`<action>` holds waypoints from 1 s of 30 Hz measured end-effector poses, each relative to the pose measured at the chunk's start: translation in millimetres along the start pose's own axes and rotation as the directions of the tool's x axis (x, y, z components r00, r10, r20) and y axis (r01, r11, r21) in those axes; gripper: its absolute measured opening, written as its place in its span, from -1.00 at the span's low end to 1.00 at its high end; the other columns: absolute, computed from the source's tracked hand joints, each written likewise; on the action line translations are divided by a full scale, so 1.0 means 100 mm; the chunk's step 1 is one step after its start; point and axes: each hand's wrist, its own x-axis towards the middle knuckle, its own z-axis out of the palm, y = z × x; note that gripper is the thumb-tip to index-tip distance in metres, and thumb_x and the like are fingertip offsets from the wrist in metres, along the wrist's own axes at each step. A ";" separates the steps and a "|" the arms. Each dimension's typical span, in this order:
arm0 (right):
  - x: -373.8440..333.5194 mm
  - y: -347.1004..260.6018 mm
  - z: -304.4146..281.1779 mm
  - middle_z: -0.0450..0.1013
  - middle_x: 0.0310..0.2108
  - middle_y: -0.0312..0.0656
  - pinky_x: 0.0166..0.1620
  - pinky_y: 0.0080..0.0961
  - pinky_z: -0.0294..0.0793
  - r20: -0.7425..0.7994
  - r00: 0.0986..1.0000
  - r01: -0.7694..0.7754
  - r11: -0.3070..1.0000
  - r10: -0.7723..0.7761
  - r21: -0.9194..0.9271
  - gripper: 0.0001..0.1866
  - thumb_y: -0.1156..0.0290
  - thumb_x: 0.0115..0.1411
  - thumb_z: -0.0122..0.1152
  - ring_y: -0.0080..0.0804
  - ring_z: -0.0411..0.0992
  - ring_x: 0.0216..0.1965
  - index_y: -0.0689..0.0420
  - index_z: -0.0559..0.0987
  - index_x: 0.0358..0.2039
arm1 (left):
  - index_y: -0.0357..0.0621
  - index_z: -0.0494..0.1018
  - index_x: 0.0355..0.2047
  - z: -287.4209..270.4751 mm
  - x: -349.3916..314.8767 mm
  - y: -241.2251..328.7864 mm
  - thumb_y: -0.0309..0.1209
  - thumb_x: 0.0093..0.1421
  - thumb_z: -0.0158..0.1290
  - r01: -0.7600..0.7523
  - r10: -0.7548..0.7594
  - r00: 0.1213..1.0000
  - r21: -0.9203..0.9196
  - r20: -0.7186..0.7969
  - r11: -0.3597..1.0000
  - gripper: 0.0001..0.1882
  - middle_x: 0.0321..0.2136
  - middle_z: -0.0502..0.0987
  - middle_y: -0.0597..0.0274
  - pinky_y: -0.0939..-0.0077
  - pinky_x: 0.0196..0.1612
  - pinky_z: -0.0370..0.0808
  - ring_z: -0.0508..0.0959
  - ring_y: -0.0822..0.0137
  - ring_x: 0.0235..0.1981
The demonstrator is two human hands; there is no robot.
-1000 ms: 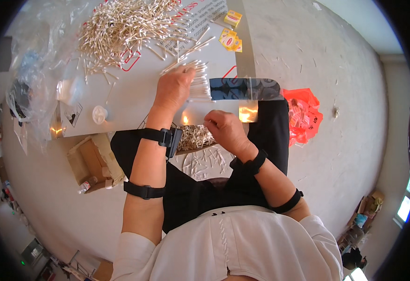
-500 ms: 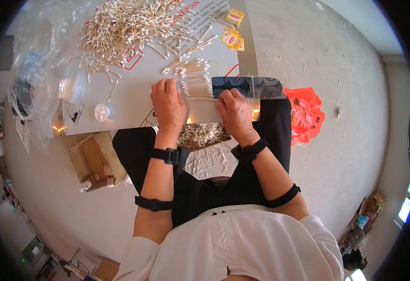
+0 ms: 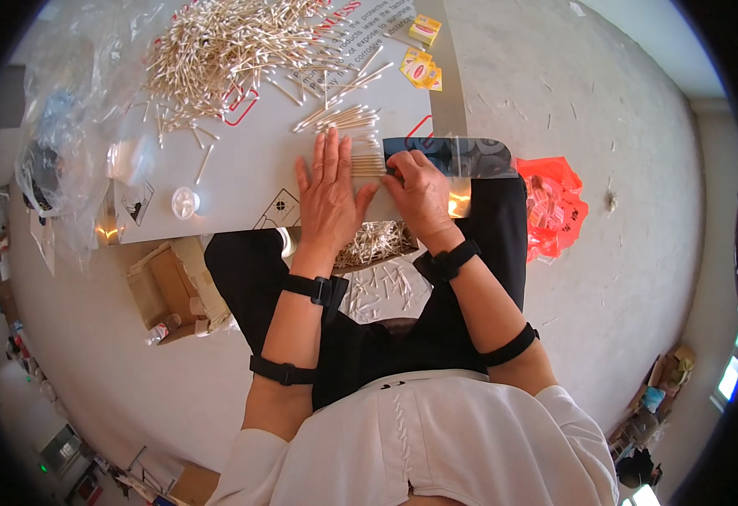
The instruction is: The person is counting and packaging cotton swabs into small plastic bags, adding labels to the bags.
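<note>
A small row of cotton swabs (image 3: 367,164) lies side by side on the table, with more swabs fanned out just beyond it. My left hand (image 3: 328,192) rests flat against the left ends of that row, fingers stretched out and thumb apart. At the row's right ends, my right hand (image 3: 421,196) has its fingers curled onto the left end of a flat, dark-looking plastic bag (image 3: 466,156). Its fingertips are partly hidden, and the bag reaches past the table's right edge. A big heap of loose cotton swabs (image 3: 209,59) covers the far left.
Yellow card packets (image 3: 420,69) and a small yellow box (image 3: 425,30) lie far right. A small clear round tub (image 3: 185,203) stands left, near crumpled clear plastic (image 3: 91,118). Below are a swab-filled box (image 3: 377,243), an open carton (image 3: 171,287) and a red bag (image 3: 554,207).
My left hand has moved right and its fingers have straightened out beside the swab row. The right hand has shifted slightly left, its fingers still curled at the bag's end.
</note>
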 end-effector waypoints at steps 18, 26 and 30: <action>0.02 0.00 0.02 0.46 -0.45 -0.21 -0.38 -0.33 0.46 0.006 0.999 -0.043 0.999 0.043 -0.028 -0.78 0.41 -0.01 0.37 -0.22 0.49 -0.42 0.11 0.53 -0.34 | -0.16 0.11 0.32 0.03 0.04 -0.02 0.08 0.27 -0.08 -0.035 0.035 0.999 -0.002 -0.029 0.999 -0.23 0.38 0.04 0.10 -0.17 0.35 -0.11 0.02 0.07 0.40; 0.02 -0.01 0.04 0.46 -0.46 -0.22 -0.40 -0.32 0.46 -0.025 0.999 -0.046 0.999 0.046 -0.017 -0.78 0.39 -0.02 0.38 -0.23 0.49 -0.44 0.11 0.53 -0.37 | -0.17 0.15 0.31 0.06 -0.06 -0.02 0.00 0.24 0.00 -0.085 0.085 0.996 0.012 0.036 0.996 -0.25 0.38 0.05 0.11 -0.14 0.36 -0.10 0.01 0.12 0.41; 0.03 0.01 0.05 0.45 -0.47 -0.21 -0.40 -0.32 0.47 -0.032 0.998 -0.059 0.998 0.058 -0.036 -0.78 0.39 -0.03 0.38 -0.22 0.49 -0.44 0.11 0.52 -0.38 | -0.17 0.19 0.28 0.03 -0.02 0.00 -0.02 0.19 0.08 -0.120 0.119 0.992 0.013 0.039 0.993 -0.25 0.37 0.08 0.15 -0.14 0.37 -0.08 0.03 0.16 0.41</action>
